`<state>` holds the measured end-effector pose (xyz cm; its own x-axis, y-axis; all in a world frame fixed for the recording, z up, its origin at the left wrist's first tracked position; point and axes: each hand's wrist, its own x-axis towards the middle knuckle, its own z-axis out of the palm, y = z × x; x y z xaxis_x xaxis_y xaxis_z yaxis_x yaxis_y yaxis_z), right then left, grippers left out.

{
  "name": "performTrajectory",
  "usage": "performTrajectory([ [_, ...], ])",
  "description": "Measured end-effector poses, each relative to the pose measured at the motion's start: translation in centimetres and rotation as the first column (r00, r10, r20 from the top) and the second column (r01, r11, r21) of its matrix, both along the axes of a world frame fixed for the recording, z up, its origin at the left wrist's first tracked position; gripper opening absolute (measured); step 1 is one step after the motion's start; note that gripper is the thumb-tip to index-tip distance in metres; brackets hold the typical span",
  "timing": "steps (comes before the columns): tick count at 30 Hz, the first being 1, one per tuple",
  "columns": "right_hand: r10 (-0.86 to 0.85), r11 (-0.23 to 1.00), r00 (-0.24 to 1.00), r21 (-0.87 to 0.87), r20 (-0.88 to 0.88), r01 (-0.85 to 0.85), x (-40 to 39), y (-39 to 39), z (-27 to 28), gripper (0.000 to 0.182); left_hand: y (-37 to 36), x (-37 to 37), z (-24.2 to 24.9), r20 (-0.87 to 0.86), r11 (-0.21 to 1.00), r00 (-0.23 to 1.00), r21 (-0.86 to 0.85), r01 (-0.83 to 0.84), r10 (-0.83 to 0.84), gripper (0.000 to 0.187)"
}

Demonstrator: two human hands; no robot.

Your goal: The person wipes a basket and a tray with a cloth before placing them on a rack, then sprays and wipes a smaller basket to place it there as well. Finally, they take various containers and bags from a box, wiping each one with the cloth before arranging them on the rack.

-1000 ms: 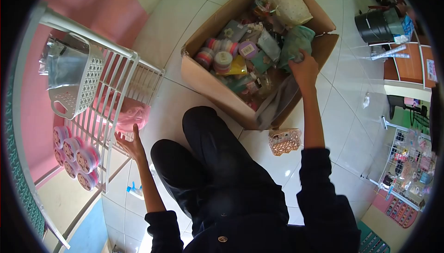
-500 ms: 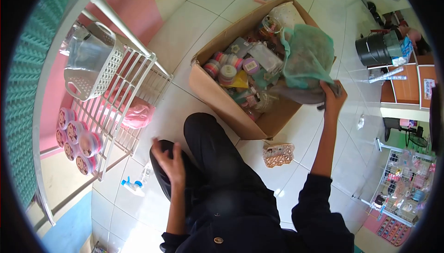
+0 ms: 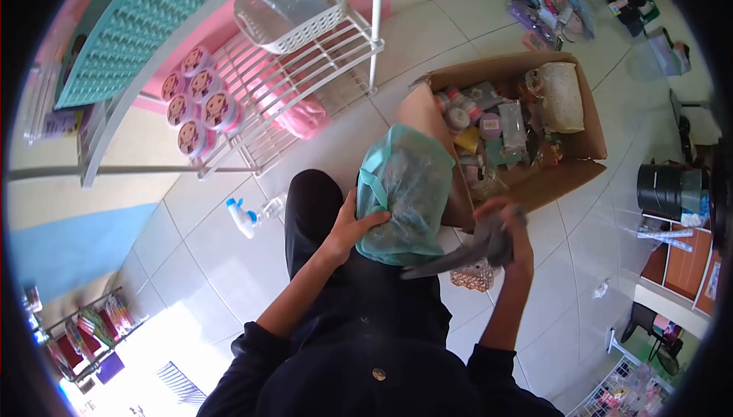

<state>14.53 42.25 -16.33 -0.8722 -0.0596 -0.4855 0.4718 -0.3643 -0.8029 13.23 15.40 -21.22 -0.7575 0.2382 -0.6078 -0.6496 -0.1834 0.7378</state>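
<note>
A teal mesh pouch with ribbon ties bulges over my lap; what is inside is blurred by the mesh. My left hand is closed on its near left side, thumb across the front. Bunched in the closed fingers of my right hand is a grey cloth, one end trailing left below the pouch. Just beyond stands an open cardboard box, holding several small jars, a purple round container, clear packets and a pale speckled package.
A peach openwork basket sits on the floor beneath my right hand. At left, a white wire rack carries a white basket and several pink-lidded tubs. A blue-topped spray bottle lies near my knee. Bagged goods are at the back.
The teal pouch has come out of the box to my lap, and my left hand has taken hold of it. My right hand has moved left and nearer with the grey cloth. The view has turned.
</note>
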Motion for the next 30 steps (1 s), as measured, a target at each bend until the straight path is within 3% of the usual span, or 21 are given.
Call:
performTrajectory([
  [1,-0.263,0.945,0.961,-0.179,0.088,0.275,-0.4,-1.5,0.5,0.026,-0.1,0.8,-0.5,0.007,1.0,1.0,-0.003,-0.007,0.007,0.055],
  [2,-0.243,0.957,0.962,0.134,-0.123,0.259,-0.7,-4.0,0.0,0.029,-0.2,1.5,-0.8,0.045,1.0,0.999,-0.02,-0.013,0.014,0.055],
  [3,-0.152,0.859,0.936,0.427,-0.316,0.284,-0.7,-6.9,-0.8,0.031,-0.2,2.0,-1.0,0.08,0.999,0.997,-0.038,-0.016,0.019,0.054],
  [5,0.261,0.729,0.856,0.672,-0.446,0.128,0.3,-11.5,-3.8,0.038,0.1,2.8,-2.1,0.06,0.999,0.997,-0.018,-0.043,0.044,0.051],
  [6,0.254,0.736,0.858,0.665,-0.447,0.129,0.7,-12.1,-4.8,0.038,0.2,3.0,-2.7,0.016,0.996,0.996,-0.024,-0.09,0.09,0.05],
  [8,0.522,0.393,0.792,0.914,-0.316,0.106,0.6,-12.7,-6.1,0.047,0.1,3.3,-3.6,-0.009,0.992,0.994,-0.068,-0.11,0.11,0.045],
  [9,0.521,0.395,0.793,0.913,-0.316,0.104,0.2,-12.5,-6.6,0.047,0.2,3.2,-3.4,-0.007,0.991,0.994,-0.071,-0.11,0.11,0.045],
  [11,0.381,0.513,0.894,0.858,-0.237,0.009,-0.6,-11.4,-7.3,0.051,0.5,3.1,-3.3,-0.014,0.987,0.996,-0.134,-0.088,0.087,0.042],
  [15,0.362,0.554,0.889,0.832,-0.281,0.037,-0.6,-11.8,-8.2,0.053,0.4,2.9,-4.2,0.017,0.988,0.997,-0.135,-0.071,0.074,0.047],
  [17,0.633,0.426,0.733,0.902,-0.248,-0.063,0.2,-13.0,-6.1,0.055,-0.2,3.6,-6.1,-0.005,0.986,0.986,0.007,-0.164,0.164,0.045],
  [18,0.697,0.355,0.677,0.934,-0.236,-0.04,0.7,-13.1,-5.8,0.056,-0.2,3.8,-5.9,-0.021,0.981,0.981,-0.002,-0.194,0.194,0.043],
  [21,0.702,0.331,0.692,0.938,-0.172,-0.102,0.1,-11.6,-6.5,0.054,-0.5,3.9,-5.1,0.014,0.991,0.994,-0.084,-0.103,0.104,0.038],
  [22,0.697,0.329,0.698,0.939,-0.167,-0.103,-0.4,-11.1,-6.7,0.054,-0.4,3.6,-4.7,0.018,0.992,0.995,-0.081,-0.095,0.096,0.038],
  [24,0.599,0.438,0.773,0.894,-0.21,-0.096,-1.3,-9.9,-7.4,0.045,-0.2,2.9,-3.6,0.018,0.991,0.996,-0.101,-0.087,0.09,0.041],
  [26,0.438,0.621,0.817,0.783,-0.375,0.027,-1.9,-7.9,-8.7,0.03,0.1,2.3,-1.8,0.001,0.981,0.997,-0.176,-0.081,0.083,0.044],
  [28,0.016,0.738,0.979,0.663,-0.201,0.124,-1.2,-5.9,-7.5,0.018,0.1,1.8,-0.9,-0.014,0.963,0.996,-0.252,-0.094,0.093,0.048],
  [30,-0.044,0.68,0.998,0.73,-0.05,0.067,0.1,-4.3,-3.7,0.022,0.0,1.2,-0.6,-0.133,0.911,0.974,-0.349,-0.22,0.184,0.063],
])
